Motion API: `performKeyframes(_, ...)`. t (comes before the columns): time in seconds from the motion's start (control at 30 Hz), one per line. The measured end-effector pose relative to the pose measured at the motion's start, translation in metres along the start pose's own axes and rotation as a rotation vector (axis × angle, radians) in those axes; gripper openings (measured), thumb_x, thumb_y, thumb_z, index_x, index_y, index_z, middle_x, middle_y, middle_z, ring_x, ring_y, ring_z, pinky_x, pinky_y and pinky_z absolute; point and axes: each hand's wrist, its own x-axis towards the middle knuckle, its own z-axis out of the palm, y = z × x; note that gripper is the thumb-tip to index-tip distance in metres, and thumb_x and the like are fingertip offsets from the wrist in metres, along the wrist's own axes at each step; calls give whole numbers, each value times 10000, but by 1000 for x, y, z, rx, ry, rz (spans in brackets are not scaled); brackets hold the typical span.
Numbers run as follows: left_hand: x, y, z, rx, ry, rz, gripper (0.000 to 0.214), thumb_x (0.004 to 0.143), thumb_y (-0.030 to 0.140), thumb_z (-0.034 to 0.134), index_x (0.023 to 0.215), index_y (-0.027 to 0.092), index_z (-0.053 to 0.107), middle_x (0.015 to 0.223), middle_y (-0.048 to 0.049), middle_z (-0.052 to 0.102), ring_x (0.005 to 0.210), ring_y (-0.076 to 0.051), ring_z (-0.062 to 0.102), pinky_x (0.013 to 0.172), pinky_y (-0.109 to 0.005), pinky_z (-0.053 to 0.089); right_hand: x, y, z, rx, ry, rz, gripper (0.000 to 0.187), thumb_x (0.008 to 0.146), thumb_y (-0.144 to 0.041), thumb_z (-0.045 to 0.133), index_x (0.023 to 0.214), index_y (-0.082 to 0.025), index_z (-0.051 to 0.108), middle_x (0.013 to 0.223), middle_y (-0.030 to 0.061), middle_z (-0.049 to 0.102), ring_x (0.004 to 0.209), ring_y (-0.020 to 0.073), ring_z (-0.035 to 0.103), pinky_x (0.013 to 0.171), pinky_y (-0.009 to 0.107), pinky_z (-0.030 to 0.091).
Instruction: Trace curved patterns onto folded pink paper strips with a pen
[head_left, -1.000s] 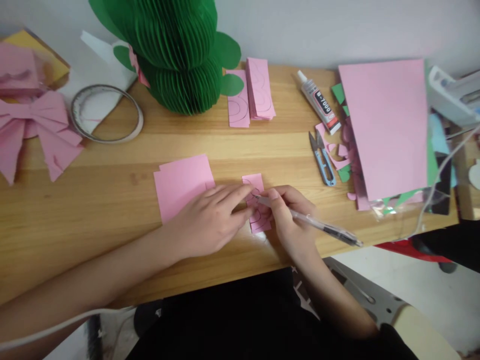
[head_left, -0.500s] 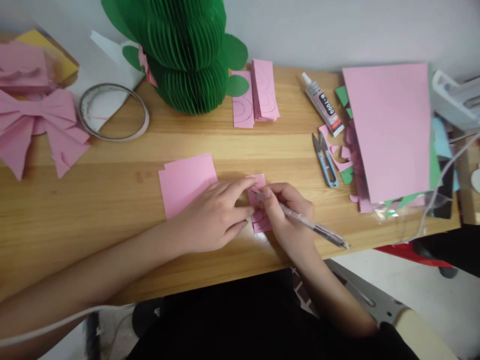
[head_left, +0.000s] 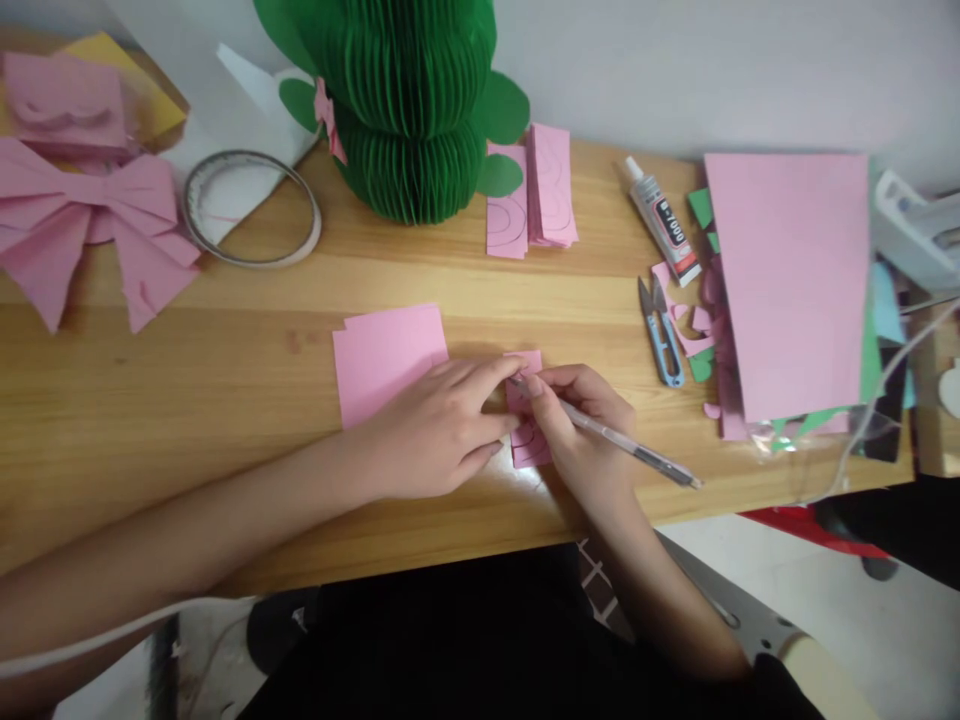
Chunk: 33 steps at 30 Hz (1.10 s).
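Note:
My right hand [head_left: 589, 430] grips a clear-barrelled pen [head_left: 626, 443], its tip down on a small pink paper strip [head_left: 529, 455]. Dark curved lines show on the strip, partly covered by my fingers. My left hand [head_left: 450, 430] lies flat with fingers stretched out, the fingertips pressing on the strip's left side. Beneath and behind my left hand is a stack of pink paper sheets [head_left: 390, 355]. Farther back, a stack of pink strips [head_left: 550, 185] with drawn curves leans beside another marked pink piece [head_left: 507, 225].
A green honeycomb paper piece [head_left: 416, 120] stands at the back. To the left are a roll of tape [head_left: 315, 235] and a pink paper bow [head_left: 150, 205]. At right lie a glue tube [head_left: 666, 225], blue thread snips [head_left: 663, 340], paper scraps [head_left: 702, 318] and a large pink sheet [head_left: 795, 290].
The camera view has shifted slightly, so the table things appear farther right. Both hands keep their places on the strip, and the pen tip has barely moved.

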Motion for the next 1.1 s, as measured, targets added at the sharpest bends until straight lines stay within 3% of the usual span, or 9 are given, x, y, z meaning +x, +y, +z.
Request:
performKeyframes(0.33, -1, 0, 1, 49, -3, 3, 234, 961, 193, 501, 1048, 177, 718, 1518, -158, 428, 1342, -317, 495, 1039, -503, 458, -2, -2, -2, -26, 18, 26, 184, 889, -349, 667, 777, -205, 687, 655, -11, 692, 546, 113, 593, 512, 234, 463)
performKeyframes(0.57, -1, 0, 1, 58, -16, -12, 218, 953, 205, 523, 1010, 173, 731, 1506, -179, 430, 1274, -345, 545, 973, -515, 487, -6, -1, -10, -113, 29, 20, 163, 876, -291, 659, 738, -204, 653, 620, -22, 671, 512, 104, 565, 484, 227, 435)
performKeyframes(1.1, -2, 0, 2, 45, 14, 3, 228, 961, 189, 503, 973, 146, 727, 1453, -189, 481, 1281, -361, 541, 1021, -531, 462, -5, -9, -15, -183, -3, -1, 179, 841, -261, 650, 675, -202, 625, 510, -47, 597, 435, 86, 499, 428, 203, 378)
